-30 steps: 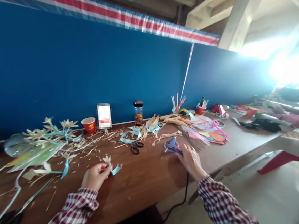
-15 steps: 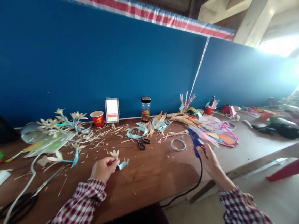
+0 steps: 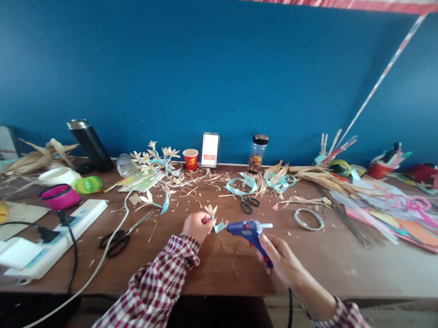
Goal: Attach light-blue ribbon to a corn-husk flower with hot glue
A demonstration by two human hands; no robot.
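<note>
My left hand pinches a small pale flower by its base, just above the table. A light-blue ribbon end sticks out from it to the right. In my right hand is a blue hot glue gun, its fingers wrapped round the handle. The gun's nozzle points left and sits close to the ribbon; whether they touch I cannot tell. A clear glue stick pokes out of the gun's rear. Its black cord hangs down below my right wrist.
Small scissors and blue ribbon lie behind my hands. Larger scissors, a power strip and a white cable are on the left. A ring of tape lies right. Finished-looking flowers, a red cup and a jar stand behind.
The glue gun has swung from the right side over to the flower, its nozzle turning left toward the ribbon. My left hand keeps its pinch. The view has turned left.
</note>
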